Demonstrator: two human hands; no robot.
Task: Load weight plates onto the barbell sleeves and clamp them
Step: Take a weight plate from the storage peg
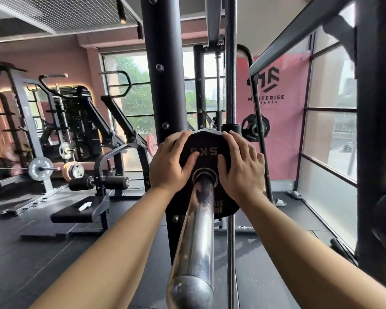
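Note:
A black weight plate (pixel 206 142) marked 5KG sits on the chrome barbell sleeve (pixel 196 230), which runs from the bottom of the view away from me. My left hand (pixel 172 162) lies flat on the plate's left face with straight fingers. On the plate's right face my right hand (pixel 241 162) presses the same way. Both hands flank the sleeve. The lower part of the plate is hidden behind the sleeve. No clamp is in view.
A black rack upright (pixel 165 74) and a chrome guide rod (pixel 231 85) stand just behind the plate. Another black plate (pixel 255 127) hangs on a peg to the right. A bench (pixel 76 214) and machines fill the left; windows line the right.

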